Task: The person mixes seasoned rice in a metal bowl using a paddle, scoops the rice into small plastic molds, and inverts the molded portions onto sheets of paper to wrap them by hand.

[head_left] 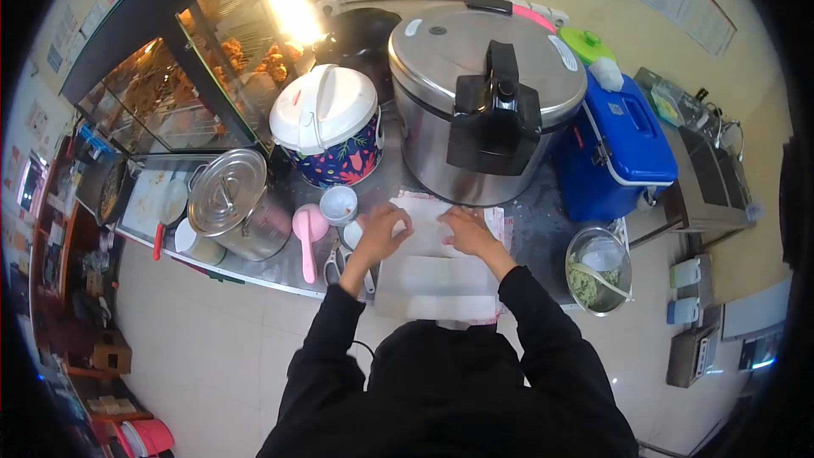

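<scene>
Both of my hands are over white paper sheets [437, 276] stacked on the metal counter. My left hand [381, 236] is at the left side of the upper sheet, its thumb and fingers curled together on the paper. Across from it, my right hand [471, 231] has bent fingers, with a gap between thumb and forefinger; its fingertips are at the paper. Under the stack shows a red-and-white patterned cloth [502, 229]. Scissors [331, 269] and a pink spoon [308, 246] lie left of my left hand, near a small white bowl [338, 203].
A large steel cooker [432, 140] stands behind the paper, with a patterned pot [326, 157] and a lidded steel pot [263, 229] leftward. On the right are a blue cooler [610, 153] and a steel bowl [623, 288] of shredded greens. A lit glass display case [144, 89] holds fried food.
</scene>
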Tool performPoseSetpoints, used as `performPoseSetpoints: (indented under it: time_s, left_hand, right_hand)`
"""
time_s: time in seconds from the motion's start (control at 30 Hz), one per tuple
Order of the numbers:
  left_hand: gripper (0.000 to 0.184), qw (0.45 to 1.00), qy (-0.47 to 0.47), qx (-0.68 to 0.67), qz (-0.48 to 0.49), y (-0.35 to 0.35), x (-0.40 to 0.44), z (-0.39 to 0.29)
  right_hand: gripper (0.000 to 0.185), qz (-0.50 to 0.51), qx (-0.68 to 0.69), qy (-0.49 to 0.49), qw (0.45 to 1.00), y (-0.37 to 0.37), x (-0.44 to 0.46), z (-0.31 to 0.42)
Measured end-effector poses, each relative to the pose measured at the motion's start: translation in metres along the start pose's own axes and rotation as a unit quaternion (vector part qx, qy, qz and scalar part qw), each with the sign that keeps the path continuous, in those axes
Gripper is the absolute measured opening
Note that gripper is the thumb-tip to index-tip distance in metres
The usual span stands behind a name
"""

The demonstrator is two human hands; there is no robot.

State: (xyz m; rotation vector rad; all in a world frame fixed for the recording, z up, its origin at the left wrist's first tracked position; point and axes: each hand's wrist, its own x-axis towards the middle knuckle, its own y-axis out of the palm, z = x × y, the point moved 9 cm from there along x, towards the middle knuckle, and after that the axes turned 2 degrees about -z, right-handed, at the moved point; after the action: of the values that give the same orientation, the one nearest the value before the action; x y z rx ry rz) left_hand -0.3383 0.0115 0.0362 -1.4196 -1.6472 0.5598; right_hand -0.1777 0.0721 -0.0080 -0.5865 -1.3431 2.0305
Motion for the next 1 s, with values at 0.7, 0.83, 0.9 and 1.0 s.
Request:
performPoseSetpoints:
  time_s: [0.7,0.83,0.9,1.0]
  left_hand:
    - [0.045,0.969,0.236,0.067,-0.023,0.027,-0.127,-0.118]
    - [0.048,0.968,0.222,0.119,0.024,0.025,-0.104,-0.129]
    - [0.051,0.966,0.215,0.129,0.068,0.047,-0.102,-0.106]
    - [0.052,0.967,0.213,0.115,0.082,0.044,-0.107,-0.105]
  right_hand:
    - [0.040,-0.214,-0.098,-0.094,0.967,-0.007,-0.141,0.083]
    - [0.041,-0.200,-0.094,-0.089,0.971,-0.001,-0.141,0.078]
    - [0.039,-0.268,-0.153,-0.060,0.949,-0.012,-0.138,0.059]
    - [0.037,-0.251,-0.206,0.039,0.945,-0.040,-0.139,0.004]
